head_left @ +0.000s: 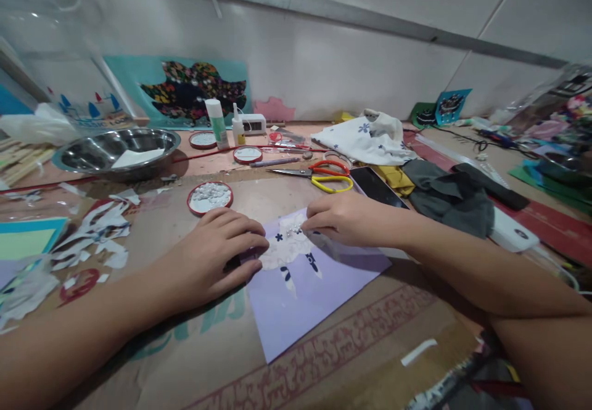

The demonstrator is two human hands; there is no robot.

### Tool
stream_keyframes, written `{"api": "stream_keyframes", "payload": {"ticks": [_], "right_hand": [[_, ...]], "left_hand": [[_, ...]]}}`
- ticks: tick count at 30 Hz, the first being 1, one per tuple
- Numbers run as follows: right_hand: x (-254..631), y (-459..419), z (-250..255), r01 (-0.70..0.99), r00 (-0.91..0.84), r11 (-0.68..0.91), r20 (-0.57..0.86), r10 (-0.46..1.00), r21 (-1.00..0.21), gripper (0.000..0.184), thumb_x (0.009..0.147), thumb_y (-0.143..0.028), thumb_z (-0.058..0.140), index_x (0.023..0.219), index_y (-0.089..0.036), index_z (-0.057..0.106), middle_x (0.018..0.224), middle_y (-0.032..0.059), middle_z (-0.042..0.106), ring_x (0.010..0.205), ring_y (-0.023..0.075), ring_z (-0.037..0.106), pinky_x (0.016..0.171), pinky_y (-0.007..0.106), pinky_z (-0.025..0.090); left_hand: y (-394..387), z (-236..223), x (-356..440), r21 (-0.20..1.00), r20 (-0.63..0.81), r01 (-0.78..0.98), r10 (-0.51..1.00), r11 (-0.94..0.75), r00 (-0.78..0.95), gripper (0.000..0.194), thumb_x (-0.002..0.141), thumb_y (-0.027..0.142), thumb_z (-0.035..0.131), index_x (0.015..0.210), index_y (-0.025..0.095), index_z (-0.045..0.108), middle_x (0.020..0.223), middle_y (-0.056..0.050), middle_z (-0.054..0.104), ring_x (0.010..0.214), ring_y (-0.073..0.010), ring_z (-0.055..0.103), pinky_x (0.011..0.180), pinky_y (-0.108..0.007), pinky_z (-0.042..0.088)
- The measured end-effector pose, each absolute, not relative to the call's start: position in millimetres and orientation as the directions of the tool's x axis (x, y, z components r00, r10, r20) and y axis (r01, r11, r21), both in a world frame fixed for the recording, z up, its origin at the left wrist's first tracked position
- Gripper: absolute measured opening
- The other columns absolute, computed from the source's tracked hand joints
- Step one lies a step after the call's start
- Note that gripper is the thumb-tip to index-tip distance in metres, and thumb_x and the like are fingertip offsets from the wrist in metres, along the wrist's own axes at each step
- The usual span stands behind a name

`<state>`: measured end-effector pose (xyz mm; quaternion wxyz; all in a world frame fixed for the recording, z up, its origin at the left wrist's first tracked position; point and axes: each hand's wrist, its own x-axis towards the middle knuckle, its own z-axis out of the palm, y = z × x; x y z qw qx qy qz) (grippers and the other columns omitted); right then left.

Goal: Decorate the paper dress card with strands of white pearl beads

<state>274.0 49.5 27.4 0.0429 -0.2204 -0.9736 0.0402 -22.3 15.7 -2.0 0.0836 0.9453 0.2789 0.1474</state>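
A purple sheet of paper (296,320) lies on the cardboard, carrying a white fabric cut-out (277,254) with dark blue flowers and two leg-like strips. Small pearly beads (293,230) cluster near its upper part. My left hand (226,253) rests at the sheet's left edge, fingers apart and fingertips touching the cut-out's side. Over the upper right of the cut-out, my right hand (340,217) is closed in a pinch beside the beads; what its fingertips hold is hidden. A red-rimmed lid of white beads (209,198) sits just beyond my left hand.
Behind the sheet lie scissors (319,176), a phone (377,187), a glue stick (216,123) and a small glue bottle (238,129). A metal bowl (118,166) and fabric scraps (99,231) are left. Patterned cloth (365,135) and grey cloth (444,197) are right.
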Motion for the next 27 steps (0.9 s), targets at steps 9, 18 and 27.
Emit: {"api": "stream_keyframes", "payload": {"ticks": [9, 18, 27], "right_hand": [[274.1, 50.5, 26.4, 0.424, -0.899, 0.899, 0.071, 0.433, -0.108, 0.029, 0.097, -0.013, 0.047, 0.102, -0.018, 0.076, 0.091, 0.0071, 0.068, 0.076, 0.0138, 0.058, 0.064, 0.025, 0.037], [269.9, 47.3, 27.7, 0.458, -0.888, 0.887, 0.021, 0.46, -0.062, 0.03, 0.097, -0.013, 0.047, 0.103, -0.017, 0.076, 0.092, 0.0078, 0.069, 0.077, 0.0151, 0.057, 0.063, 0.026, 0.035], [266.7, 47.3, 30.5, 0.526, -0.849, 0.848, 0.005, 0.528, -0.068, 0.027, 0.094, -0.011, 0.05, 0.097, -0.018, 0.077, 0.09, 0.0062, 0.073, 0.074, 0.0145, 0.06, 0.062, 0.027, 0.034]], "left_hand": [[17.0, -3.8, -23.4, 0.231, 0.236, 0.489, 0.536, -0.841, 0.81, 0.021, 0.099, 0.031, 0.052, 0.116, 0.026, 0.063, 0.118, -0.004, 0.066, 0.111, -0.0217, 0.059, 0.101, -0.041, 0.032], [16.4, -3.4, -23.4, 0.222, 0.229, 0.497, 0.541, -0.839, 0.809, 0.021, 0.099, 0.032, 0.051, 0.116, 0.026, 0.063, 0.118, -0.004, 0.067, 0.111, -0.022, 0.059, 0.101, -0.041, 0.032], [21.2, -2.3, -24.8, 0.242, 0.239, 0.501, 0.552, -0.831, 0.799, 0.023, 0.102, 0.03, 0.047, 0.113, 0.025, 0.066, 0.117, -0.002, 0.072, 0.109, -0.0203, 0.064, 0.102, -0.04, 0.035]]}}
